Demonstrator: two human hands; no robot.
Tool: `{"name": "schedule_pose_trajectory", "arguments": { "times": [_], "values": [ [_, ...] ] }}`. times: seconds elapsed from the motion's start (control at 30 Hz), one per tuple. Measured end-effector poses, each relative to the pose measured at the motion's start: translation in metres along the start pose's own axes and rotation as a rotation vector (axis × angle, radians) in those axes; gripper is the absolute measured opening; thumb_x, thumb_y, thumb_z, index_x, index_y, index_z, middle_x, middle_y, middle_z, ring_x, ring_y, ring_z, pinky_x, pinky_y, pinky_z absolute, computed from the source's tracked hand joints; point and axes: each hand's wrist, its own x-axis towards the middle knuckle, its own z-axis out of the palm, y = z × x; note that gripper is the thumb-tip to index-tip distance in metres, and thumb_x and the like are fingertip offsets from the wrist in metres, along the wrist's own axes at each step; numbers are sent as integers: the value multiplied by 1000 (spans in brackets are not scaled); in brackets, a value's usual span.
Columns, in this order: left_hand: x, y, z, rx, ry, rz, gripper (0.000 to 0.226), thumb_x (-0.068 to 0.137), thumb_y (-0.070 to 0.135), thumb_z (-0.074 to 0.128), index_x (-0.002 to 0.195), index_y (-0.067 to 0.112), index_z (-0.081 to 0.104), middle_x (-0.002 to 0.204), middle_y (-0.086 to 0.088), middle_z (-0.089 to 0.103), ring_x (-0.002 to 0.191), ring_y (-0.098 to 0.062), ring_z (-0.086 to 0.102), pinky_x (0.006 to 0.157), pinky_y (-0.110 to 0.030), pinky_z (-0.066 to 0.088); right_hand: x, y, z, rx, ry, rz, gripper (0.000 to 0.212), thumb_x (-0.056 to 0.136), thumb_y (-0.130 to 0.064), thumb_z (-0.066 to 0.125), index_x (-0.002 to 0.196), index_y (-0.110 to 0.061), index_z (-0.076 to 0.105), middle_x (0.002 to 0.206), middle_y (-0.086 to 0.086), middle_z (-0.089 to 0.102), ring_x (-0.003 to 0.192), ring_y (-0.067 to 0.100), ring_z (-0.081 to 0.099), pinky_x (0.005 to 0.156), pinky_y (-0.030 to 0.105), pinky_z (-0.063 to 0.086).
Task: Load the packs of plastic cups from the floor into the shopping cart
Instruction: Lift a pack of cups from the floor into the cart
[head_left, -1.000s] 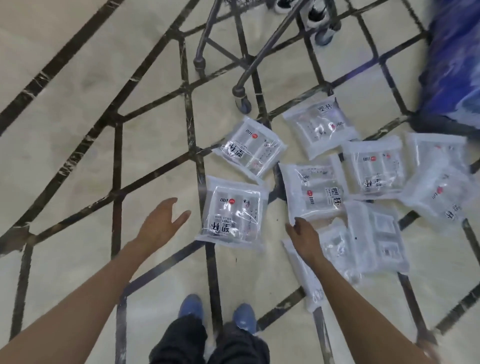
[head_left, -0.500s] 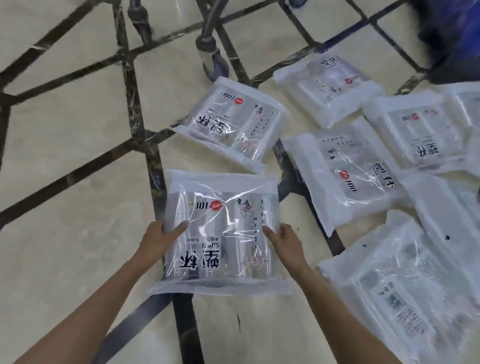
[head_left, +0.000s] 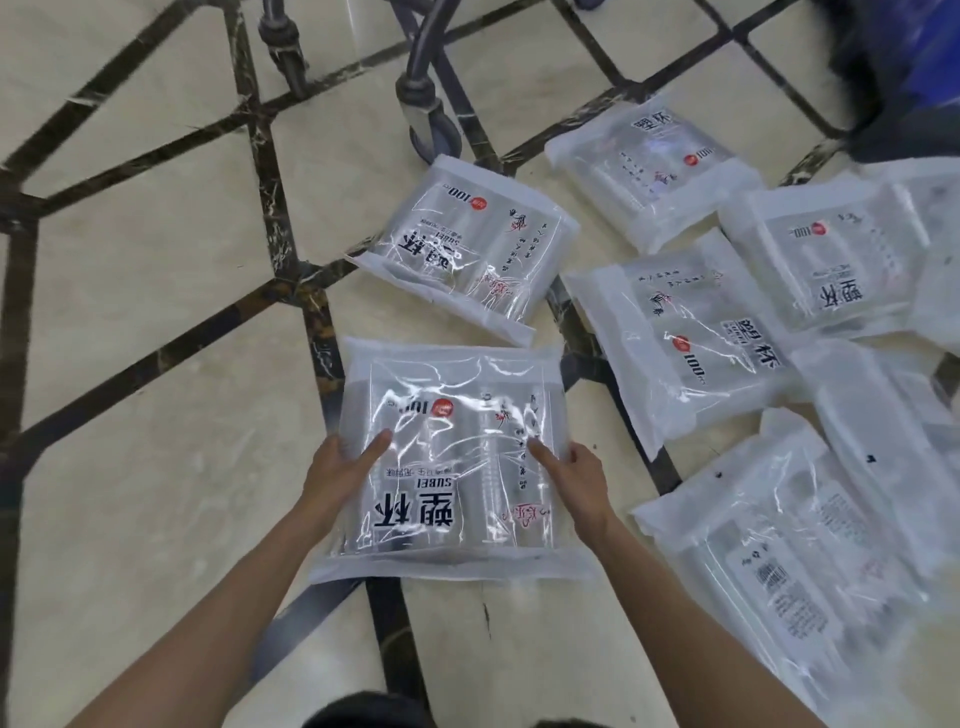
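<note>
slippery film is the likely trouble: the near pack (head_left: 447, 457) could slide out or sag as it is raised toward the cart frame (head_left: 421, 104) at far centre. left hand (head_left: 340, 467) and right hand (head_left: 576, 475) clasp its opposite edges, thumbs on top, remaining fingers hidden underneath. other packs (head_left: 675, 353) lie to the right.

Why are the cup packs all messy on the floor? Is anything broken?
Nothing looks broken. The packs lie scattered at odd angles, some overlapping at the right. Left hand and right hand hold one pack by its sides.
</note>
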Motion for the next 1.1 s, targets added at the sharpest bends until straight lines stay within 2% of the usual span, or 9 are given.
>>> {"name": "schedule_pose_trajectory", "arguments": {
  "times": [0.17, 0.2, 0.23, 0.3, 0.43, 0.57, 0.77, 1.0, 1.1],
  "values": [
    [-77, 83, -39, -21, 1, 18, 55, 81, 48, 62, 112, 4, 53, 96, -6, 55, 91, -25, 55, 61, -26, 39, -73, -68, -64, 139, -26, 113, 44, 72, -47, 75, 74, -9, 52, 71, 4, 46, 65, 15, 45, 67, 28, 38],
    [-95, 105, -47, -13, -24, 41, 55, 81, 49, 62, 111, 5, 54, 97, -7, 57, 95, -28, 57, 64, -27, 42, -90, -86, -83, 185, -41, 138, 61, 67, -51, 77, 93, 1, 59, 85, -7, 41, 77, 20, 56, 76, 32, 45],
    [-115, 130, -54, -5, -45, 67, 59, 80, 52, 61, 114, 5, 54, 103, -9, 59, 102, -30, 57, 71, -31, 46, -107, -106, -103, 223, -40, 162, 86, 57, -59, 79, 108, 6, 57, 126, 20, 42, 92, 28, 61, 88, 38, 47],
    [-157, 181, -63, -8, -96, 91, 62, 79, 54, 61, 119, 8, 53, 111, -8, 59, 106, -28, 56, 83, -33, 46, -144, -140, -146, 275, -20, 177, 109, 33, -72, 79, 106, 7, 60, 107, 26, 63, 95, 30, 61, 93, 41, 46],
    [-258, 294, -60, 40, -171, 187, 29, 86, 41, 57, 86, 12, 52, 74, 4, 45, 70, -11, 46, 56, -20, 33, -231, -201, -249, 414, 59, 237, 79, 49, -55, 83, 111, -9, 63, 113, 10, 66, 109, 29, 60, 100, 44, 44],
    [-365, 404, -52, 128, -297, 316, 58, 86, 46, 56, 124, 3, 46, 101, -2, 48, 95, -22, 48, 74, -28, 34, -338, -251, -362, 485, 137, 212, 124, 30, -73, 81, 136, -20, 45, 136, 1, 54, 120, 23, 54, 102, 47, 43],
    [-507, 533, -25, 186, -531, 526, 80, 78, 60, 59, 133, 6, 38, 132, -7, 44, 119, -24, 43, 98, -34, 34, -501, -326, -498, 622, 404, 98, 113, 54, -62, 78, 146, -26, 23, 146, -10, 30, 131, 16, 36, 108, 49, 31],
    [-615, 589, 19, 229, -703, 648, 81, 79, 57, 57, 133, 0, 38, 134, -16, 46, 122, -33, 45, 97, -42, 38, -603, -320, -567, 663, 660, -9, 105, 47, -69, 79, 135, -26, 42, 132, -5, 55, 123, 17, 51, 108, 45, 35],
    [-652, 601, 39, 268, -734, 723, 67, 79, 58, 55, 119, 4, 49, 108, -10, 52, 98, -24, 50, 77, -34, 40, -634, -313, -592, 655, 696, -14, 91, 57, -65, 76, 133, -26, 45, 127, -11, 55, 119, 14, 51, 105, 44, 36]
  ]
}}
